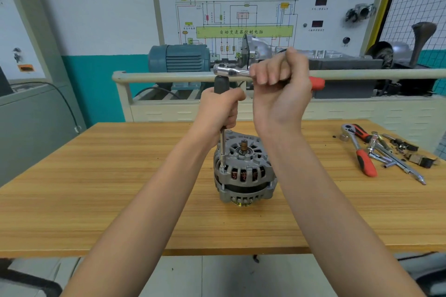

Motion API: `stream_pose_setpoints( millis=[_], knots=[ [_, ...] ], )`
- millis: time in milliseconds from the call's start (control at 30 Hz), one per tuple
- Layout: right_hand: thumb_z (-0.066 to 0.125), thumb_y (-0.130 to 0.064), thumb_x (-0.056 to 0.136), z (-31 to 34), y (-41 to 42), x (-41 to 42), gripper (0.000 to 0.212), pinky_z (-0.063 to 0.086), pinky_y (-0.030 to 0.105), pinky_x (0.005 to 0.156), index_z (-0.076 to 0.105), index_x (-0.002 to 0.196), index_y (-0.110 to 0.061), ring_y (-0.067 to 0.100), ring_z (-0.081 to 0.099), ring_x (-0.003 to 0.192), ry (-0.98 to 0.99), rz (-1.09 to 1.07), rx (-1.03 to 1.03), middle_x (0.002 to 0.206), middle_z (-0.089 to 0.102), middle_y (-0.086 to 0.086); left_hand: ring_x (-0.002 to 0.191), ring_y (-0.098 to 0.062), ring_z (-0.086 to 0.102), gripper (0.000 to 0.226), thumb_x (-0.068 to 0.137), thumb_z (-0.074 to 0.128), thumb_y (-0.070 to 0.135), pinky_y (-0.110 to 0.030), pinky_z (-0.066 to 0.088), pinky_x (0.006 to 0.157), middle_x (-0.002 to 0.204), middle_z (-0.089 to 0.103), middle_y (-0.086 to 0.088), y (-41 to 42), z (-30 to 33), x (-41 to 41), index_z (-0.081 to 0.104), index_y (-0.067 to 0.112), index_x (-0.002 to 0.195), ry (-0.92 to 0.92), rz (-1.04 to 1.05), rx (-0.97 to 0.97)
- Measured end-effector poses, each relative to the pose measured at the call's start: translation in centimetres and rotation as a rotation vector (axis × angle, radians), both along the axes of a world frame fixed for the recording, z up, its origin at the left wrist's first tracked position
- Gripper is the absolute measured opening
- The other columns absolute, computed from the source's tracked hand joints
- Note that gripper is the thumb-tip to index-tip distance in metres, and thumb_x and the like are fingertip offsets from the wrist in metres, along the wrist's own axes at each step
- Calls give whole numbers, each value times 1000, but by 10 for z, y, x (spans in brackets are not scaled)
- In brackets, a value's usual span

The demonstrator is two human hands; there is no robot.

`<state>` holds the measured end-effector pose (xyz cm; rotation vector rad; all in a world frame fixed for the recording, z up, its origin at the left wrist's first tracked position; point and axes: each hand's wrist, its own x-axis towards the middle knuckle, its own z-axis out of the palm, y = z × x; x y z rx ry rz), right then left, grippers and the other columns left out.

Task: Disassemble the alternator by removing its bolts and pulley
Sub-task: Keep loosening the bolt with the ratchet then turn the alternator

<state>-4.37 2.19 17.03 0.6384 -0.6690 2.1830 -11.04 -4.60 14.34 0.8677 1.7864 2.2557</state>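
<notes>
A grey alternator (243, 171) stands upright on the wooden table (120, 188), its bare shaft (244, 146) pointing up and copper windings showing through the slots. A long socket extension (223, 149) stands vertically on a bolt at the housing's left rim. My left hand (220, 108) grips the extension's black handle (221, 83). On top sits a chrome ratchet (230, 71) with a red grip (317, 83); my right hand (281, 87) is curled round its handle.
At the table's right lie a second red-handled ratchet (362, 152), chrome extension bars (395, 161) and small dark parts (420, 160). Behind the table stands a training bench with a rail (169, 77), a blue motor (179, 58) and a wiring panel.
</notes>
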Motion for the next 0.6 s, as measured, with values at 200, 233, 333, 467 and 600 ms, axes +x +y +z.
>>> stream_pose_setpoints(
  millis=[200,233,333,467,600],
  knots=[
    [45,2,87,-7,-24,3,38,32,34,50,47,58,-21,18,36,47,144,-507,326,46,40,-8,32,-6,24,43,85,61,4,-14,22,35,36,30,11,9,0,5,33,17,56,13,249,28],
    [45,1,87,-6,-22,3,40,31,33,50,46,53,-20,17,35,46,131,-475,306,46,39,-8,32,-7,23,43,85,60,2,-15,21,35,36,29,11,9,-1,4,33,17,56,13,228,30],
    [47,-5,88,4,-7,2,44,33,27,50,43,46,-18,14,34,42,38,-173,216,44,36,-3,34,-9,18,44,82,54,-7,-19,18,38,39,25,9,2,-1,1,31,18,55,11,56,40],
    [38,-9,98,21,16,-7,56,30,24,49,36,42,-16,11,28,39,-154,292,33,42,28,-3,33,-8,20,41,87,53,3,-26,15,45,38,26,7,-18,0,-6,34,16,53,2,-285,-13],
    [37,-10,96,23,18,-14,56,28,22,40,33,40,-17,11,25,35,-177,402,-111,40,25,-4,31,-9,18,52,87,51,3,-22,19,40,36,21,6,-19,0,-3,28,19,43,13,-307,-75]
  ],
)
